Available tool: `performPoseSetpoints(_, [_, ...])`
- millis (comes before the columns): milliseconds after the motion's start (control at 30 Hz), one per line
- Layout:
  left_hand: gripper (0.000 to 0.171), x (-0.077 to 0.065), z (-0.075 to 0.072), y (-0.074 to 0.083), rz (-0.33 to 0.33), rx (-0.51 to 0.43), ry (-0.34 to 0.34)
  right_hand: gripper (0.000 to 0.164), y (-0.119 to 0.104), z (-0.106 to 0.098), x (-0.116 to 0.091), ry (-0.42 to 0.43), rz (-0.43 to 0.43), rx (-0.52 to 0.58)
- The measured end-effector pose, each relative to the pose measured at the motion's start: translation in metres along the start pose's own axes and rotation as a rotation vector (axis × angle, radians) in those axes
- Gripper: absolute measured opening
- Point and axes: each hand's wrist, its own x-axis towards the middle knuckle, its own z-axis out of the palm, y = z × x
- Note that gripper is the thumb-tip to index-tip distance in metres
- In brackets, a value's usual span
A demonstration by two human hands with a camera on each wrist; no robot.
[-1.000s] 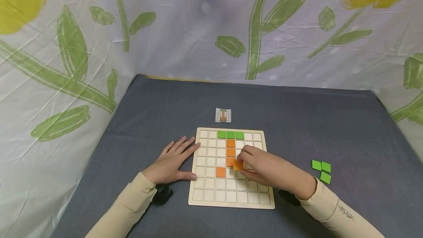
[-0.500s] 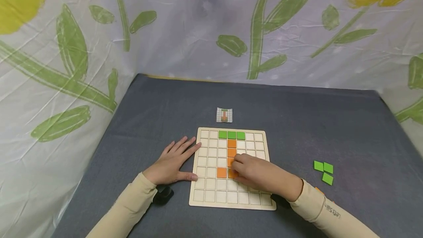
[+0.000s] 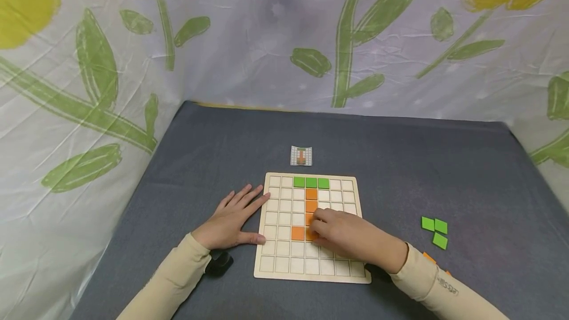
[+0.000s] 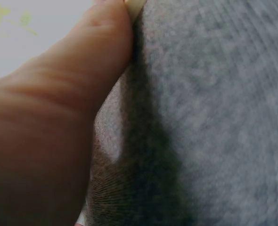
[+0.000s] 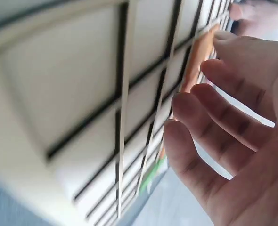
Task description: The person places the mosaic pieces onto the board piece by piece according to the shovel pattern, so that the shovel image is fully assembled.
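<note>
A pale wooden grid board (image 3: pixel 282 263) lies on the dark tablecloth. My right hand (image 3: pixel 344 233) is over its middle, with thumb and fingertips at an orange square tile (image 3: pixel 310 234) that lies in a cell; the hand partly hides it. In the right wrist view, the thumb and index finger meet an orange strip of tile (image 5: pixel 200 52). Another orange tile (image 3: pixel 298 233) sits just to the left, and an orange column runs up to a row of green tiles (image 3: pixel 311 182). Fingers spread, my left hand (image 3: pixel 227 221) rests on the cloth, its thumb and fingertip touching the board's left edge.
A small card with a printed grid pattern (image 3: pixel 301 156) lies behind the board. Loose green tiles (image 3: pixel 440 240) are on the cloth to the right. Loose orange tiles (image 3: pixel 429 257) show partly behind the right sleeve (image 3: pixel 422 273).
My right hand has moved slightly left and down, bringing the orange tile from above the board into the cell below the orange column. The left hand has stayed in place.
</note>
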Motion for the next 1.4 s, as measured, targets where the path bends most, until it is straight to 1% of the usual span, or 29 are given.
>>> performPoseSetpoints(133, [0.095,0.000,0.002,0.000,-0.001,-0.003,-0.001,0.012,0.009,-0.012,-0.017,0.006,0.035,0.018])
performPoseSetpoints(300, [0.094,-0.001,0.001,-0.001,0.001,0.006,0.002,0.022,0.023,-0.025,-0.054,0.020,0.120,0.030])
performPoseSetpoints(367, [0.094,-0.003,0.000,-0.001,0.000,0.007,0.008,0.024,0.026,-0.029,-0.069,0.025,0.148,0.022])
performPoseSetpoints(600, [0.094,-0.005,-0.003,0.000,-0.009,0.000,0.020,0.029,0.035,-0.038,-0.116,0.079,0.187,-0.030])
performPoseSetpoints(833, [0.094,-0.003,-0.002,0.002,-0.008,0.002,0.020,0.033,0.037,-0.042,-0.155,0.027,0.277,-0.015])
performPoseSetpoints(967, [0.095,-0.002,0.000,0.001,-0.005,0.007,0.024,0.033,0.037,-0.044,-0.170,-0.010,0.328,-0.014])
performPoseSetpoints(1100, [0.095,0.001,0.001,0.000,-0.007,0.012,0.016,0.030,0.037,-0.045,-0.181,-0.090,0.400,0.025])
performPoseSetpoints(1167, [0.095,0.001,0.001,0.000,-0.008,0.014,0.008,0.030,0.036,-0.045,-0.185,-0.111,0.429,0.042])
performPoseSetpoints(1267, [0.096,0.001,0.001,0.001,-0.007,0.011,0.001,0.031,0.035,-0.043,-0.189,-0.107,0.443,0.053])
performPoseSetpoints(1400, [0.096,0.000,0.000,0.002,0.009,0.001,0.022,0.033,0.034,-0.039,-0.191,-0.075,0.437,0.038])
